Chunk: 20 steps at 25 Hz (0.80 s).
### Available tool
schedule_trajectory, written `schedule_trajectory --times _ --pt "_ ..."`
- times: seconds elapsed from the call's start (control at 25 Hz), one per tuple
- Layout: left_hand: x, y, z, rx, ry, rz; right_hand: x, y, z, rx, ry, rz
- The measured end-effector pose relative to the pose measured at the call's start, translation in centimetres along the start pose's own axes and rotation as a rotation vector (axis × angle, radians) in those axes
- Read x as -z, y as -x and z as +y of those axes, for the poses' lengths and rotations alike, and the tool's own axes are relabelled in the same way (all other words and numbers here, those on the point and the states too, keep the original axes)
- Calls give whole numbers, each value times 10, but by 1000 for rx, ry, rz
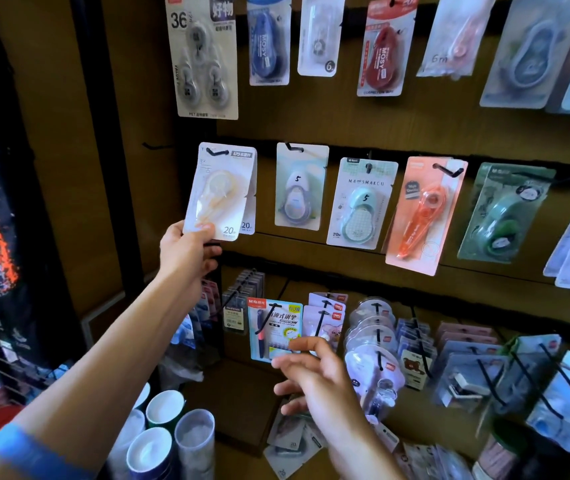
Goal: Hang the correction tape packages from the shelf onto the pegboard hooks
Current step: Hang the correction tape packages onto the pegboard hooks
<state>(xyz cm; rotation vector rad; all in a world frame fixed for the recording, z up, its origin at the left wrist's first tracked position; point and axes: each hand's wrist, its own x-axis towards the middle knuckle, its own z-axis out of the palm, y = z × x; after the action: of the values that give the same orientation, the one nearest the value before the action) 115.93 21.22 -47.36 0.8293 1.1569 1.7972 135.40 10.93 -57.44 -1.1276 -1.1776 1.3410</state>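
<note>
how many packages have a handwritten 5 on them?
2, both in the middle row: the purple-tape package and, right of it, the mint one. Packages stacked behind or cut off at the frame edges may hide more.

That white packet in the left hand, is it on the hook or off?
On, it seems. The white packet's top slot sits over the black hook, while the left hand pinches its bottom corner.

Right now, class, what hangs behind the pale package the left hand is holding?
Behind the pale package in the left hand hangs a second package; only its right edge shows.
</note>
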Motion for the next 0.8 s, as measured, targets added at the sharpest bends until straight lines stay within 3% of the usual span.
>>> schedule_trajectory --times 0.2,0.32,0.44,0.64,0.8 --pt "-19 -9 -16 195 10 35 31 11 11 -9 -36 48" --pt "-12 50 -62 277 71 -2 66 29 48 -94 -69 125" --pt "3 141 -145 352 102 24 105 44 109 -298 -113 229" --pt "-3 241 -286 752 -125 -36 177 58 205 -579 -9 471" --pt "-19 243 -357 833 -370 -152 241 47 245 -675 -2 629"
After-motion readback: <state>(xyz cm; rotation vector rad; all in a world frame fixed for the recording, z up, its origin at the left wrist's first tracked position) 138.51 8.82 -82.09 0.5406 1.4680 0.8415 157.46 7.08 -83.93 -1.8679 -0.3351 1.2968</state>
